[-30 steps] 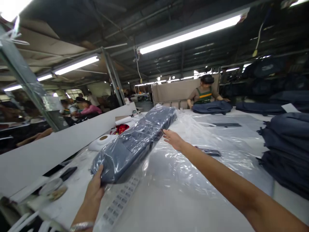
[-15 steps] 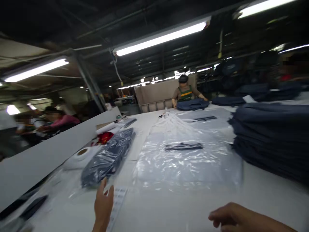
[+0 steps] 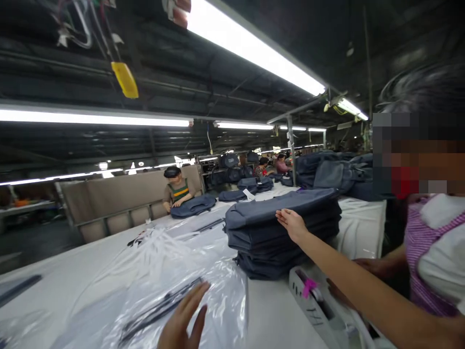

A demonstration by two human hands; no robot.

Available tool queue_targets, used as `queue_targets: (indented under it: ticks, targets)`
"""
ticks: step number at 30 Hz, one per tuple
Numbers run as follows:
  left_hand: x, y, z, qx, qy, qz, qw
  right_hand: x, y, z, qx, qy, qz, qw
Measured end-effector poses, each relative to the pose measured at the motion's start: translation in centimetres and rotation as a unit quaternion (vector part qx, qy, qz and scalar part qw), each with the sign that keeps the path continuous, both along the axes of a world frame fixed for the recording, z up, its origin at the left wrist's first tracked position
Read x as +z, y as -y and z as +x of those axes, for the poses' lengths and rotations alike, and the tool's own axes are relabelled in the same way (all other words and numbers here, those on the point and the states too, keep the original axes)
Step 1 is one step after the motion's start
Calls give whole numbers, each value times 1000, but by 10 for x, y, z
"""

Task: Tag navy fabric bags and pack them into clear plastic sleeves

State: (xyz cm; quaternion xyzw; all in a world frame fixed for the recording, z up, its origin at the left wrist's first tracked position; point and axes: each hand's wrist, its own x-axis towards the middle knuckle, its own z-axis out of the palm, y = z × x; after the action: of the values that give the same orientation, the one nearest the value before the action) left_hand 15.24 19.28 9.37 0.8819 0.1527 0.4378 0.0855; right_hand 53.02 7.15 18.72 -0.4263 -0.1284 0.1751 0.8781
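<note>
A stack of dark blue fabric bags (image 3: pixel 261 242) stands on the white table. My right hand (image 3: pixel 293 225) reaches across to the stack's upper side, fingers stretched out and held close together. Whether it touches the top bag I cannot tell, and nothing shows in it. At the lower middle my left hand (image 3: pixel 183 317) is open above clear plastic bags (image 3: pixel 221 291), with its thumb apart from the fingers. A dark strip (image 3: pixel 160 310) shows on the plastic near that hand.
A light grey device (image 3: pixel 308 310) with a pink ribbon sits below my right forearm. Close on the right is a person in a purple apron (image 3: pixel 421 252). White straps (image 3: pixel 163 247) lie in a bunch; across the table a co-worker (image 3: pixel 178 191) handles a blue bag (image 3: pixel 194 206).
The view has swung right, bringing the blue stack to the middle and the near person into sight. My right hand has moved up to the stack. My left hand is now over the plastic bags.
</note>
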Motion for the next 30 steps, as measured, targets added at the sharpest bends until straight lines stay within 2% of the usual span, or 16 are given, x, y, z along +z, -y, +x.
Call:
queue_targets:
  ticks: [2, 4, 6, 7, 9, 11, 14, 17, 26, 30]
  targets:
    - [56, -1, 60, -27, -30, 53, 998, -10, -5, 9, -8, -36, 18, 999]
    - [101, 0, 125, -59, -57, 89, 993, -25, -8, 13, -15, -82, 32, 996]
    - [127, 3, 188, -84, -88, 127, 984, -41, -8, 14, -27, -129, 36, 991]
    - [132, 6, 216, -93, -116, 145, 978, -49, -7, 15, -35, -148, 36, 988]
    - [126, 11, 260, -87, -171, 161, 968, -64, -2, 17, -54, -175, 38, 982]
    - [105, 15, 286, -65, -212, 167, 961, -77, 4, 19, -69, -191, 43, 978]
    - [69, 18, 297, -28, -236, 172, 956, -91, 14, 22, -76, -210, 46, 974]
    - [52, 17, 294, -16, -239, 184, 953, -97, 22, 25, -65, -216, 51, 973]
    - [76, 17, 303, 1, -247, 210, 946, -70, 17, 45, 48, -172, 71, 981]
    - [88, 12, 306, 38, -262, 203, 943, -76, 4, 48, 103, -113, 123, 981]
